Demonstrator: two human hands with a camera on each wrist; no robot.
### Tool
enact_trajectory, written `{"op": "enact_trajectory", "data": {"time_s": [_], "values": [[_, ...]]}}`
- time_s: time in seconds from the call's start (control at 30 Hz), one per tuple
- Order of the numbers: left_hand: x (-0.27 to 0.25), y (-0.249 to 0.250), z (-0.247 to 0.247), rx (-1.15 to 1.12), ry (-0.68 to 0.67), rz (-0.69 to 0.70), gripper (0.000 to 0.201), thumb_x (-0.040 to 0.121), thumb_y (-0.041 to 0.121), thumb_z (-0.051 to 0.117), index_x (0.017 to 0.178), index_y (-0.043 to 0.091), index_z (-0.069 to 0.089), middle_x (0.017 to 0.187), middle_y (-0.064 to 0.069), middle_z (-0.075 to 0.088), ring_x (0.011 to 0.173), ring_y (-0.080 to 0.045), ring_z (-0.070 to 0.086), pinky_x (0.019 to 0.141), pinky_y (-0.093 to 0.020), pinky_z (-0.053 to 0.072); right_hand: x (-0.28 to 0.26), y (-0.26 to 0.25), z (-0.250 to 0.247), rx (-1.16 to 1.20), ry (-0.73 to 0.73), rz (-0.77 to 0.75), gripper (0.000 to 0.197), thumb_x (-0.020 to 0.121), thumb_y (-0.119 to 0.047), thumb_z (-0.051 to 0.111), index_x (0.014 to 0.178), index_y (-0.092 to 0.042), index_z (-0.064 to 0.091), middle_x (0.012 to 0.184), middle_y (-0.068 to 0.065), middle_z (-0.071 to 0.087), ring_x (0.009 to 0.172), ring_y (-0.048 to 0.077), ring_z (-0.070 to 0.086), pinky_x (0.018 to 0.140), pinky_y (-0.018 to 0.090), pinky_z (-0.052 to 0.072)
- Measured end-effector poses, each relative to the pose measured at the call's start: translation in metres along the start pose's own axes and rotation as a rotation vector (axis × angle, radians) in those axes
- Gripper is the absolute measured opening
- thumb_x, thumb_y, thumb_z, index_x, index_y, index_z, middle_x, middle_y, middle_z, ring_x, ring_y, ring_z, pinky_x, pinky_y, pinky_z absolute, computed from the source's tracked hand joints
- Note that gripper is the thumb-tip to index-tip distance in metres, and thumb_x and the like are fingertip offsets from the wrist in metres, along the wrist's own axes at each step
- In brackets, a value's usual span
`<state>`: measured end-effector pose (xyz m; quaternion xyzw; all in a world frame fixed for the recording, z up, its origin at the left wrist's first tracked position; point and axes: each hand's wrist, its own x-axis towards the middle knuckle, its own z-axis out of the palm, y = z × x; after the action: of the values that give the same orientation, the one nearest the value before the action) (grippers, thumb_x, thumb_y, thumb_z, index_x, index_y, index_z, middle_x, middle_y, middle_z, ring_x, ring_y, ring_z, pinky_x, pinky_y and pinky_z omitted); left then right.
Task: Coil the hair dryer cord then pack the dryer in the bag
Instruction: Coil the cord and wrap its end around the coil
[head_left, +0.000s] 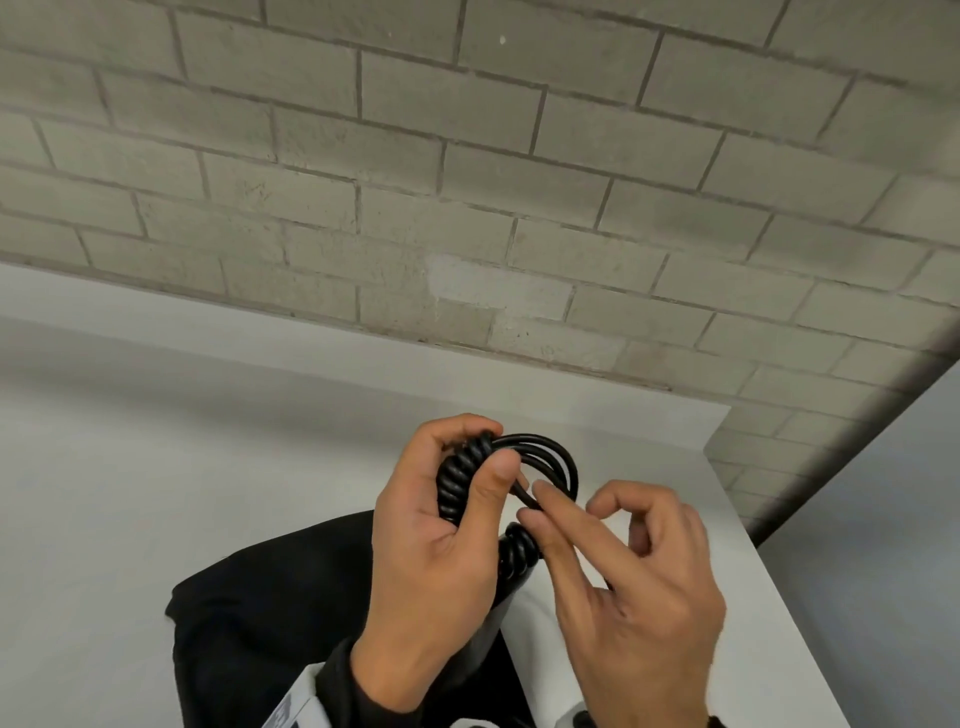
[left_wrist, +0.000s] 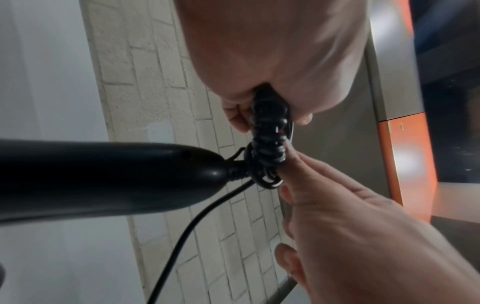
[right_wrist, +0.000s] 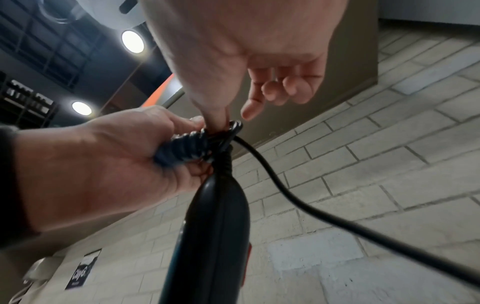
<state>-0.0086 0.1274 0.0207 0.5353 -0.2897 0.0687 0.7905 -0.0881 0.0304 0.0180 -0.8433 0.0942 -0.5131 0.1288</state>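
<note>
So, nearest the head camera, the black cord (head_left: 457, 483) bundle is clamped in the left hand (head_left: 441, 535), fingers curled round it. One strand is pinched by the right hand (head_left: 634, 587), thumb and index together, other fingers loosely curled. Underneath, a black bag (head_left: 260, 613) is seen on the white worktop (head_left: 130, 467). Only in the wrist views is the hair dryer (right_wrist: 215, 230) handle shown, hanging below the bundle.
</note>
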Motion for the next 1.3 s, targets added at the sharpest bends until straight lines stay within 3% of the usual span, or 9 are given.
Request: {"op": "enact_trajectory", "data": {"time_s": [0.17,0.3,0.5,0.6,0.7,0.9,1.03,1.17,1.3], "values": [[-0.001,0.001,-0.001,0.105,-0.004,0.046,0.023,0.085,0.036,0.062,0.104,0.024,0.06,0.084,0.009,0.07,0.076,-0.006,0.068,0.069,-0.008,0.048,-0.001,-0.019,-0.003,0.19,-0.161,0.318,0.016,0.086,-0.054,0.059,0.088,-0.041,0.068,0.085,-0.014,0.049,0.074,0.009,0.052,0.055,0.017,0.042],[0.003,0.0,-0.005,0.213,0.007,0.112,0.024,0.086,0.037,0.06,0.104,0.021,0.059,0.087,0.013,0.069,0.074,-0.002,0.068,0.066,-0.006,0.047,0.015,-0.021,-0.014,0.629,-0.4,0.686,0.042,0.071,-0.068,0.064,0.07,-0.027,0.072,0.076,-0.005,0.055,0.058,0.005,0.048,0.06,0.013,0.042],[0.007,0.003,-0.009,0.338,0.016,0.229,0.03,0.091,0.048,0.055,0.104,0.021,0.055,0.095,0.016,0.064,0.075,0.01,0.064,0.065,0.0,0.043,0.028,-0.015,-0.028,0.976,-0.644,0.661,0.051,0.057,-0.066,0.077,0.065,-0.017,0.067,0.074,-0.006,0.049,0.069,0.01,0.046,0.066,0.015,0.04],[0.008,-0.002,-0.009,0.349,0.07,0.219,0.022,0.089,0.04,0.057,0.104,0.024,0.054,0.094,0.016,0.064,0.075,0.007,0.065,0.065,-0.001,0.044,0.017,-0.013,-0.024,0.785,-0.491,0.497,0.04,0.065,-0.059,0.075,0.081,-0.023,0.073,0.086,-0.005,0.06,0.077,0.013,0.057,0.071,0.024,0.046],[0.006,-0.005,-0.007,0.355,0.094,0.228,0.019,0.088,0.038,0.057,0.104,0.027,0.054,0.091,0.016,0.065,0.074,0.007,0.065,0.065,-0.001,0.044,0.007,-0.02,-0.019,0.457,-0.208,0.283,0.011,0.08,-0.04,0.065,0.081,-0.033,0.074,0.087,-0.008,0.067,0.079,0.01,0.062,0.064,0.015,0.044],[0.003,-0.002,-0.002,0.37,0.107,0.256,0.033,0.093,0.055,0.048,0.108,0.026,0.053,0.088,0.026,0.065,0.072,0.011,0.063,0.062,0.001,0.042,-0.008,-0.027,-0.015,0.226,0.034,0.115,0.018,0.079,-0.03,0.066,0.08,-0.017,0.078,0.071,-0.013,0.066,0.068,0.003,0.058,0.063,0.007,0.043],[0.002,-0.002,-0.002,0.396,0.106,0.307,0.033,0.094,0.054,0.048,0.108,0.025,0.052,0.083,0.026,0.061,0.076,0.013,0.062,0.065,0.002,0.043,-0.005,-0.034,-0.025,0.49,-0.125,0.403,0.009,0.073,-0.039,0.069,0.074,-0.034,0.076,0.073,-0.013,0.072,0.064,-0.001,0.064,0.063,0.003,0.045],[0.002,-0.004,-0.002,0.435,0.091,0.388,0.034,0.098,0.045,0.046,0.115,0.017,0.055,0.085,0.006,0.066,0.074,0.001,0.062,0.07,-0.001,0.043,0.01,-0.022,-0.039,1.046,-0.395,0.709,0.036,0.067,-0.05,0.078,0.071,-0.015,0.074,0.064,0.007,0.071,0.07,0.015,0.069,0.067,0.016,0.052],[0.002,-0.008,-0.003,0.418,0.073,0.438,0.03,0.1,0.036,0.047,0.119,0.016,0.059,0.087,0.014,0.063,0.072,-0.001,0.058,0.071,-0.008,0.044,0.008,-0.017,-0.043,1.438,-0.683,0.864,0.035,0.079,-0.049,0.072,0.075,-0.014,0.068,0.05,0.001,0.059,0.075,0.029,0.066,0.068,0.023,0.051]]}}
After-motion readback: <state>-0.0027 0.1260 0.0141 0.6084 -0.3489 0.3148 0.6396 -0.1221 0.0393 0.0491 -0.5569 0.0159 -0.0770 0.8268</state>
